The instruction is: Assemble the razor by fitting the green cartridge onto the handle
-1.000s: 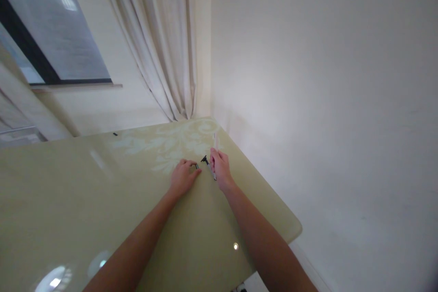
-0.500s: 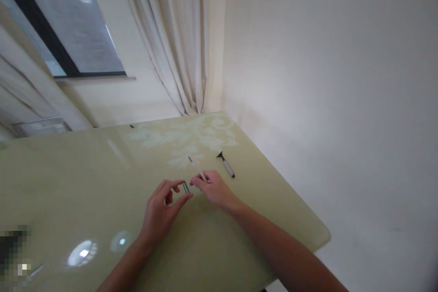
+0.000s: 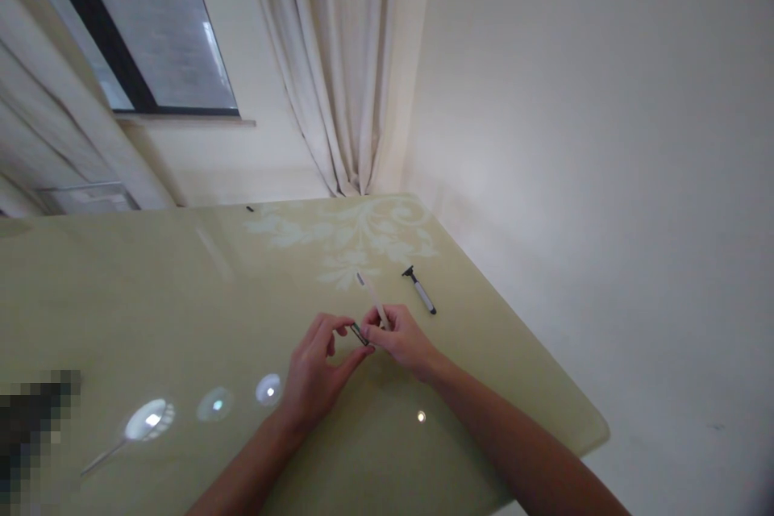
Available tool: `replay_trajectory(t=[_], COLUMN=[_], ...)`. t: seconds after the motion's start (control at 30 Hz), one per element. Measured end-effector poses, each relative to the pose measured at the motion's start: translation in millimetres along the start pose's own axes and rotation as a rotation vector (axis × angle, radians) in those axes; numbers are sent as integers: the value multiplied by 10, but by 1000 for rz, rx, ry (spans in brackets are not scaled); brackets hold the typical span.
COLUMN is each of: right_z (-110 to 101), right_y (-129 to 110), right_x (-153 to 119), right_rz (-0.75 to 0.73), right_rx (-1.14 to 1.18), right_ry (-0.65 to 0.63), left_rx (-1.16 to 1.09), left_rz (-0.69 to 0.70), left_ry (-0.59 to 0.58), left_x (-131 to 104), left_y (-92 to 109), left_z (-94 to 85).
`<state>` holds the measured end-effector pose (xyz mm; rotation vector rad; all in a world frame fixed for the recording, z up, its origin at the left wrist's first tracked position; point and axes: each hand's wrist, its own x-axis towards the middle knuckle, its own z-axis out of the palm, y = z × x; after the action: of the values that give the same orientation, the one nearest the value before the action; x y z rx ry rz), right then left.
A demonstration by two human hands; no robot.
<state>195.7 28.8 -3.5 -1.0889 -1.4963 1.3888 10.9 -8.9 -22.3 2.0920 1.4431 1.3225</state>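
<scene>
Head view: small piece (image 3: 359, 334) indistinct between hands (image 3: 314, 363) (image 3: 404, 343)

A plain pale wall (image 3: 574, 137) fills the right, meeting the window wall (image 3: 242, 157) in a corner. 2 cream curtains (image 3: 339, 56) flank a dark-framed window (image 3: 163, 32). The glossy yellow-green desk (image 3: 181, 298) bears a white floral pattern (image 3: 363, 218) near its far corner and bright reflections (image 3: 151, 419), probably of ceiling lights.
</scene>
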Motion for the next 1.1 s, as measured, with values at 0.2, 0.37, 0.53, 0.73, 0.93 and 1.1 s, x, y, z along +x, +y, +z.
replay_trajectory(t=[0.2, 0.37, 0.53, 0.73, 0.93, 1.1], right_z=[-19, -18, -9, -67, -248, -302], right_y=[-6, 8, 8, -47, -147, -185], right_x=[-1, 22, 7, 6, -20, -49], right_rz=[32, 19, -16, -54, -154, -231], right_rx=[-48, -24, 13, -66, -249, -496], right_ry=[24, -10, -83, -159, -203, -402], left_rx=[-111, -179, -220, -234, -252, -319], left_rz=[32, -7, 0, -45, -155, -125], left_ry=[-127, -141, -157, -91, 5, -32], left_x=[13, 47, 70, 112, 214, 194], left_y=[-1, -12, -13, -17, -145, -157], left_z=[-11, -28, -55, -118, -262, -244])
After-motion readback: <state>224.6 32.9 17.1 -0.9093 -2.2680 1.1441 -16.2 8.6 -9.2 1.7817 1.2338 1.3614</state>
